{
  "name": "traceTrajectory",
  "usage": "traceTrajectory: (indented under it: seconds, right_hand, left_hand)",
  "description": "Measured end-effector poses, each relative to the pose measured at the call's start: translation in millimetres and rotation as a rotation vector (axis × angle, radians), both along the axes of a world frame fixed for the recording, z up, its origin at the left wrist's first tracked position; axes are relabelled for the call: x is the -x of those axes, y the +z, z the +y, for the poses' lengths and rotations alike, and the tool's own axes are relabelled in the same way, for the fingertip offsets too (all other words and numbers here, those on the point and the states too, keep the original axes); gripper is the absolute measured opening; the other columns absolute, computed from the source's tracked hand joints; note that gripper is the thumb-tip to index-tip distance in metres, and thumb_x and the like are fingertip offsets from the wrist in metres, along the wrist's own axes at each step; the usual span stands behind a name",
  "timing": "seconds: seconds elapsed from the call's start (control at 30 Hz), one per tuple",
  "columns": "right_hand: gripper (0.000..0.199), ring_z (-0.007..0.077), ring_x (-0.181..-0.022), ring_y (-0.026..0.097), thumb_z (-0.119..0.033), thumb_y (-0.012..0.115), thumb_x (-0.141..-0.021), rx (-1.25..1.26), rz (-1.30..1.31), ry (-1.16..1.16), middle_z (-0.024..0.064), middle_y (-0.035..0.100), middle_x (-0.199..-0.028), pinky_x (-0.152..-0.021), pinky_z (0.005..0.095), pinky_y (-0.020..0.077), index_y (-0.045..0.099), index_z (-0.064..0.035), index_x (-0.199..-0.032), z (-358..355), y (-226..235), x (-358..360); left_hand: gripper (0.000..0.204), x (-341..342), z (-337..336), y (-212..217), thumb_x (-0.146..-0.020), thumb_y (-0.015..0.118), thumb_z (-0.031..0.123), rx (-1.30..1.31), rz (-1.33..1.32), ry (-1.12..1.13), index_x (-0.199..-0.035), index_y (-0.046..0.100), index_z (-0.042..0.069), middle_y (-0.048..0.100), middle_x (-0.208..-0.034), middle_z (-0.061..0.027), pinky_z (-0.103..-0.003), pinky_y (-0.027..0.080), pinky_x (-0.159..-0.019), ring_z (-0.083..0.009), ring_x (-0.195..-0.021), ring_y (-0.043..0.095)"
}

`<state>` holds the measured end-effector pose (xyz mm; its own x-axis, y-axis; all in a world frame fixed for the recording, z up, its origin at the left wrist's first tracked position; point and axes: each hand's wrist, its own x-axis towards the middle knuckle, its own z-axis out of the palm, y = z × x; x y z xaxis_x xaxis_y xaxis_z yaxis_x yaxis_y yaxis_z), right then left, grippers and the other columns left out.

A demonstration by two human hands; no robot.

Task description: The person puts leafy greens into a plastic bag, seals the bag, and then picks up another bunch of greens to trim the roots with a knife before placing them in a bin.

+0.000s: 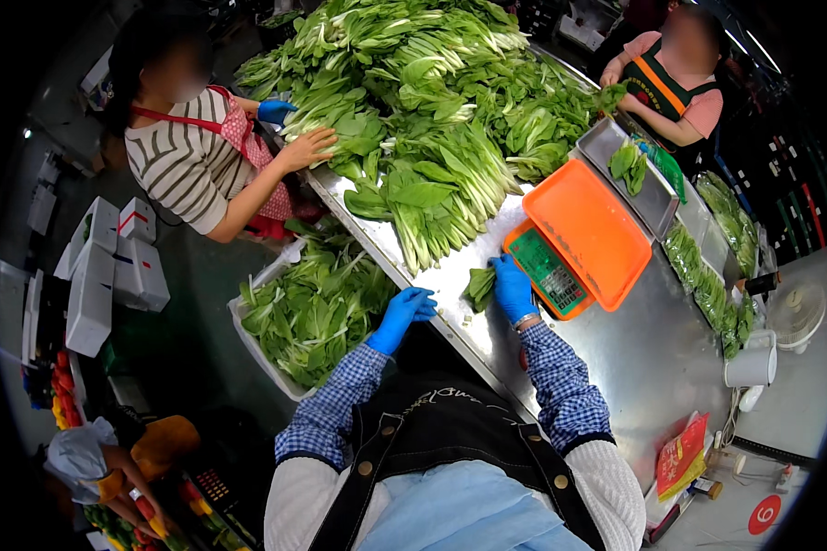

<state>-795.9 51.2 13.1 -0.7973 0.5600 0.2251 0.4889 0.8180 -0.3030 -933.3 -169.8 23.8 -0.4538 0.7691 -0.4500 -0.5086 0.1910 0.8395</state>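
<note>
My left hand (pixel 402 318), in a blue glove, hangs at the near left edge of the metal table (pixel 616 344). Its fingers are stretched out with nothing in them. Over the table, my right hand (pixel 513 292), also blue-gloved, has its fingers closed at the tip of a small leafy green (pixel 479 288). It is just left of an orange scale (pixel 586 241) with a green keypad panel. Beyond both hands rises a big heap of leafy greens (pixel 446 179) with white stems. A white crate (pixel 280 381) full of loose greens stands below the table, left of my left hand.
A co-worker (pixel 188 151) at left has hands on the heap; another (pixel 666 78) holds greens at far right. A metal tray (pixel 629 188) with a few leaves lies behind the scale. Packed greens (pixel 708 285), a white mug (pixel 752 360) and a fan (pixel 795 314) are at right.
</note>
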Motion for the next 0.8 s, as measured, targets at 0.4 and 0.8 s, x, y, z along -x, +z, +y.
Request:
traceTrajectory:
  seconds: [0.4, 0.8]
  right_hand:
    - [0.025, 0.0075, -0.058, 0.056, -0.010, 0.069, -0.074, 1.046, 0.418, 0.075, 0.0045, 0.061, -0.081, -0.053, 0.0203, 0.0448, 0.056, 0.0004, -0.094, -89, 60, 58]
    - [0.011, 0.0111, -0.062, 0.052, -0.007, 0.058, -0.084, 1.688, 0.697, 0.068, 0.0035, 0.055, -0.074, -0.060, 0.0223, 0.0428, 0.053, -0.0009, -0.091, -145, 46, 111]
  left_hand:
    - [0.047, -2, -5, 21, -0.087, 0.057, 0.020, -0.211, -0.023, 0.141, -0.127, 0.040, 0.004, 0.054, -0.111, -0.0082, -0.027, 0.048, -0.079, -0.0159, -0.094, 0.058]
    - [0.032, 36, -32, 4, -0.091, 0.049, 0.021, -0.599, -0.392, 0.646, -0.115, 0.052, 0.000, 0.059, -0.108, -0.0113, -0.033, 0.048, -0.082, -0.0213, -0.095, 0.058]
